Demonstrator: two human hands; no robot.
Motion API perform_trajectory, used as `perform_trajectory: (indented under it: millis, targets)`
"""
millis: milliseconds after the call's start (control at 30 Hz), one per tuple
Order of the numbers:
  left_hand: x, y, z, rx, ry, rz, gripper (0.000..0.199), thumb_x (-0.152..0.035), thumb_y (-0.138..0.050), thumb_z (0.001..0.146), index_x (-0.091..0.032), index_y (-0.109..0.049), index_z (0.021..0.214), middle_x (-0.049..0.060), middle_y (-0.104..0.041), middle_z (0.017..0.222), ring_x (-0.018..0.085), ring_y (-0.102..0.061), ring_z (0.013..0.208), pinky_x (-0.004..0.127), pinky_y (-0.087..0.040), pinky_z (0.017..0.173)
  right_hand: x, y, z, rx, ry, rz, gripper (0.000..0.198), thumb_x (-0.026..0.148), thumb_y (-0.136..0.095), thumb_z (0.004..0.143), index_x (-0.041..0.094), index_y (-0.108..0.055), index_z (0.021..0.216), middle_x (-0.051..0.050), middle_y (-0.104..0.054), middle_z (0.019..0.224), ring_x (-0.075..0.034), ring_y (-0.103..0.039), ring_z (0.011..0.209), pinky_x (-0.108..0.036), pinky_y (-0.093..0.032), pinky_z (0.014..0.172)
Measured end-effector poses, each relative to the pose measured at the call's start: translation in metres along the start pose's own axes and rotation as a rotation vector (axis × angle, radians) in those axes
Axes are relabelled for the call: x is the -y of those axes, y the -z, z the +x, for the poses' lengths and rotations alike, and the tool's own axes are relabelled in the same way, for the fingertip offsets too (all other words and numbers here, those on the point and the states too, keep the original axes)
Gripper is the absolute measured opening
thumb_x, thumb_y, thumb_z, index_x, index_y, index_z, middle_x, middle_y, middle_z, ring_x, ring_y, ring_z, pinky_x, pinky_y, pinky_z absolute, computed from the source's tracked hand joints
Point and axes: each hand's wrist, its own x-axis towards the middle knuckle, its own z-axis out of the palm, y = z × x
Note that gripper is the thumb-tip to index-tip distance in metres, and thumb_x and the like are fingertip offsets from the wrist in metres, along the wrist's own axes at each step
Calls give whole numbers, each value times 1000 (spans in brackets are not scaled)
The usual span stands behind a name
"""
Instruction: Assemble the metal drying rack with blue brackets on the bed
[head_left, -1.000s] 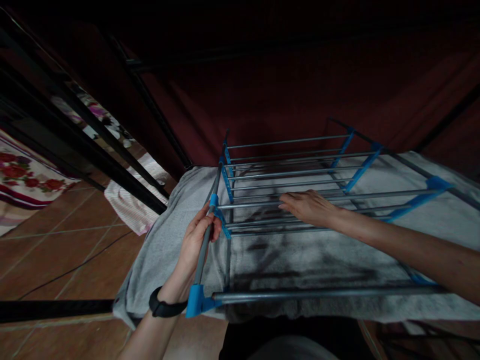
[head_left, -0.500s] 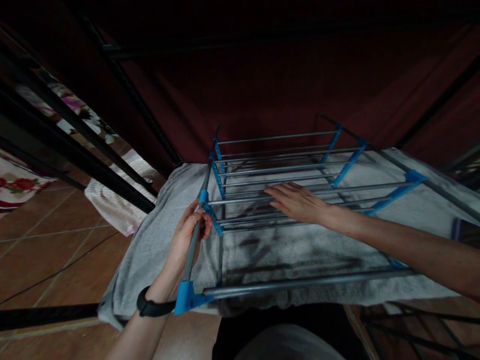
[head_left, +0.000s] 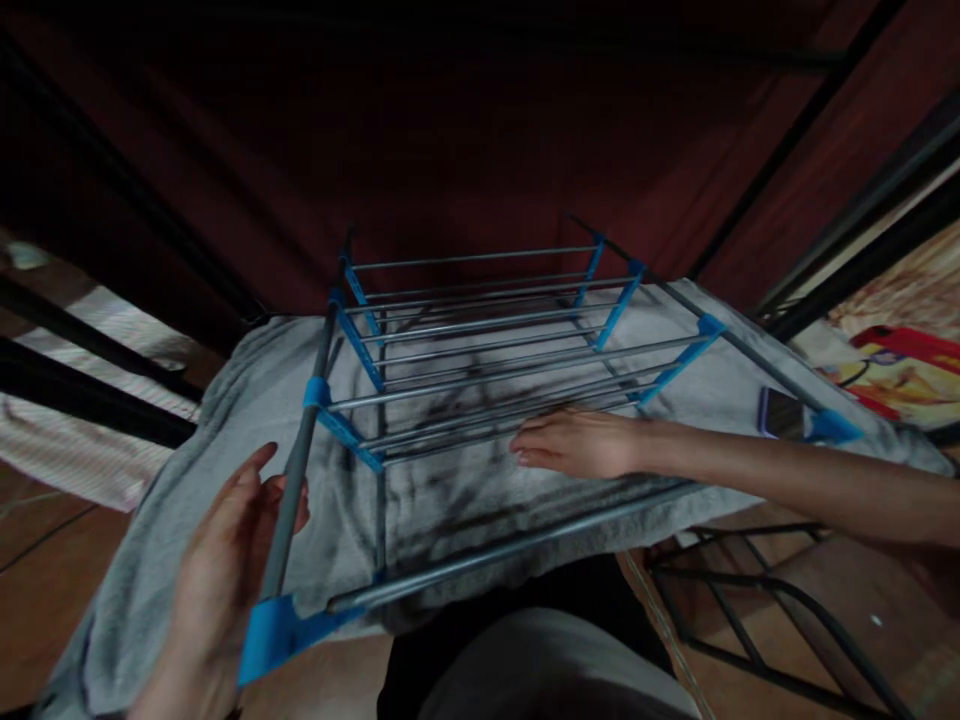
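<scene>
Head view shows the drying rack (head_left: 487, 379) on grey cloth (head_left: 225, 420), left hand (head_left: 225, 550) loosely open at its side tube (head_left: 301, 438), right hand (head_left: 566, 442) by the near bars (head_left: 435, 437), grip unclear; handling it well calls for light, even pressure.

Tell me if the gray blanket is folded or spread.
Spread: the gray blanket shows beyond the rack on both sides.

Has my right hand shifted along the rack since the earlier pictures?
Yes: the right hand has moved nearer the rack's front bar, away from the middle bar.
</scene>
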Motion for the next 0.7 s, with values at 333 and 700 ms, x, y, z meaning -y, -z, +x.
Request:
perform_trajectory:
  millis: [333,700]
  targets:
    - [12,-8,-57,17,-13,-161,40,-46,-73,81,-14,-71,105,4,-67,79,15,-61,71,24,-52,67,57,-31,-50,20,25,78,35,37,-35,106,28,-66,120,-6,-72,113,-20,-70,93,-32,-53,79]
    - [20,-24,-105,109,-152,-88,56,-66,-53,90,-14,-73,100,7,-65,82,19,-58,78,31,-47,73,67,-28,-58,-85,-17,39,30,38,-34,106,29,-63,110,-4,-70,100,-18,-68,79,-30,-51,65]
